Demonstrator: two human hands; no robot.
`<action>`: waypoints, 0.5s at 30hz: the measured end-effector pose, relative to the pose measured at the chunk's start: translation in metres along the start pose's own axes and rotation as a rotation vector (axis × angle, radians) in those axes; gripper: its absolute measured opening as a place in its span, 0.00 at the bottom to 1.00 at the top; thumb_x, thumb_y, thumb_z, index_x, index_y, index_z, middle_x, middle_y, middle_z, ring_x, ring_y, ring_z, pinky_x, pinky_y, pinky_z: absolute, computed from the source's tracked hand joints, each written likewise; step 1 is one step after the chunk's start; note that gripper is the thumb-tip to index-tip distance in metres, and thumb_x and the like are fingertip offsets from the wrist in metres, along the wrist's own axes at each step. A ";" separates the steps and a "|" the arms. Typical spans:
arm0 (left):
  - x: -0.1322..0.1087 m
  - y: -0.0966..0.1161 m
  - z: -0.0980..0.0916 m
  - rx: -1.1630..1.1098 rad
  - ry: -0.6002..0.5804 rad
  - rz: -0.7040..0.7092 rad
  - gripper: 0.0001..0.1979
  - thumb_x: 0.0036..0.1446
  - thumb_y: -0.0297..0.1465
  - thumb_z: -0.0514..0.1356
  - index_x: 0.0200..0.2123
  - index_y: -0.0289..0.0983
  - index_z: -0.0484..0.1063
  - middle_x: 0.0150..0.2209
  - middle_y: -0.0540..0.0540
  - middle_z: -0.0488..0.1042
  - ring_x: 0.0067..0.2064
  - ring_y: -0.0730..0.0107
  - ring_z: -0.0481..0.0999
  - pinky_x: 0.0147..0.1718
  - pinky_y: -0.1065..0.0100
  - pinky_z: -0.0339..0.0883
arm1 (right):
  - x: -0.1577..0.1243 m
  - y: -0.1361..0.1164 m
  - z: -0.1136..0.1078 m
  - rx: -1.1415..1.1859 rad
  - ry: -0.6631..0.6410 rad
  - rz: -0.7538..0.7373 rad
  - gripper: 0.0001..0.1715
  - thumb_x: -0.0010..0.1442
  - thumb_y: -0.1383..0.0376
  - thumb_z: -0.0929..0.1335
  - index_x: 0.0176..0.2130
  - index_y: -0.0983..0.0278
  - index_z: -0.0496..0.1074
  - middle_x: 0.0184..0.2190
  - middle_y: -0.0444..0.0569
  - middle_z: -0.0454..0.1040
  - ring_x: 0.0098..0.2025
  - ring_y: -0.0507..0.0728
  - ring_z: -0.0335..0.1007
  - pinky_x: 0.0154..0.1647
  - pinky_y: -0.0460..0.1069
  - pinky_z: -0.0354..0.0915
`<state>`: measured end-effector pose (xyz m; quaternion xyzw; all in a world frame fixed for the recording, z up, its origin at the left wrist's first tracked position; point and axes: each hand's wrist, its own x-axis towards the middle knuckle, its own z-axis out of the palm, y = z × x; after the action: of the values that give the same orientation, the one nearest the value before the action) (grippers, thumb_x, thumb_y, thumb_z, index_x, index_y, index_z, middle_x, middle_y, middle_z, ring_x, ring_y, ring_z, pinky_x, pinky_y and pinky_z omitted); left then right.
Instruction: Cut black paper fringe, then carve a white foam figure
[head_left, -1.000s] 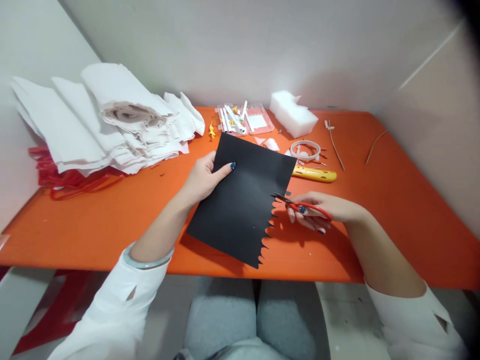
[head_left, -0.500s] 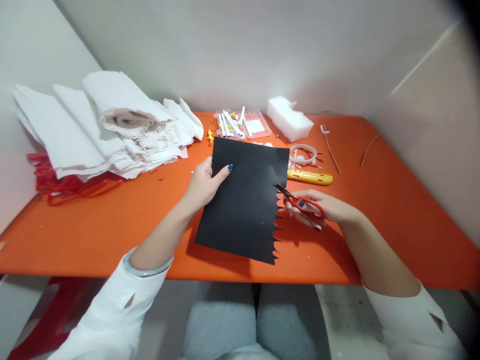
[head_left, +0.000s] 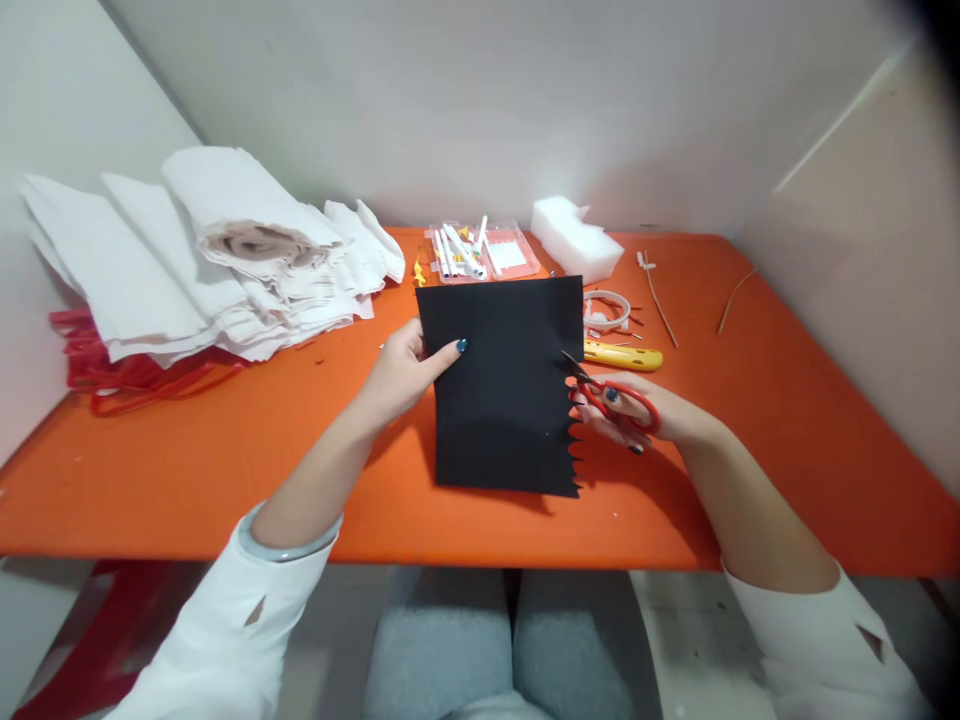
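My left hand [head_left: 405, 368] grips the left edge of a black paper sheet [head_left: 504, 390], thumb on top, and holds it just above the orange table [head_left: 225, 440]. The sheet's right edge is cut into a row of jagged teeth. My right hand [head_left: 637, 412] has its fingers through the red handles of a pair of scissors [head_left: 604, 390]. The blades meet the sheet's right edge about halfway up, at the top of the toothed run.
A heap of white paper bags [head_left: 202, 260] over red straps fills the back left. Behind the sheet lie a clear tray of white markers [head_left: 480, 250], a white foam block [head_left: 574, 240], a tape ring [head_left: 606, 308], a yellow cutter [head_left: 622, 355] and thin sticks [head_left: 660, 285].
My left hand has turned the sheet clockwise until it stands nearly square to me. The scissors have moved further up the right edge, and the toothed run is longer.
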<state>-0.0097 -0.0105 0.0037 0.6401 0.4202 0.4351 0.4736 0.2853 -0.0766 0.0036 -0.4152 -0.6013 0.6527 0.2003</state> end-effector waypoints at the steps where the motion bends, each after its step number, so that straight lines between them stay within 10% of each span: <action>1: 0.002 0.001 -0.002 -0.003 -0.006 0.024 0.26 0.48 0.46 0.66 0.47 0.39 0.67 0.43 0.44 0.78 0.44 0.60 0.78 0.41 0.65 0.73 | -0.001 -0.001 -0.002 -0.012 -0.026 0.003 0.30 0.56 0.41 0.65 0.37 0.65 0.67 0.18 0.40 0.63 0.13 0.46 0.54 0.12 0.44 0.56; 10: 0.001 0.020 -0.019 0.462 0.042 0.380 0.11 0.52 0.40 0.64 0.38 0.43 0.74 0.43 0.45 0.76 0.49 0.58 0.73 0.50 0.60 0.64 | 0.001 0.001 -0.001 -0.006 -0.217 0.058 0.27 0.57 0.46 0.66 0.39 0.68 0.67 0.21 0.41 0.65 0.14 0.45 0.55 0.11 0.42 0.53; 15: -0.004 0.021 -0.018 0.537 -0.010 0.274 0.13 0.47 0.40 0.67 0.35 0.41 0.73 0.36 0.48 0.76 0.41 0.61 0.74 0.46 0.62 0.65 | 0.004 -0.001 0.005 -0.032 -0.238 0.105 0.21 0.59 0.51 0.66 0.36 0.67 0.67 0.18 0.40 0.63 0.14 0.47 0.56 0.12 0.42 0.55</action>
<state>-0.0253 -0.0139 0.0270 0.7953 0.4277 0.3652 0.2263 0.2786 -0.0760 0.0031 -0.3688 -0.6085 0.6973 0.0866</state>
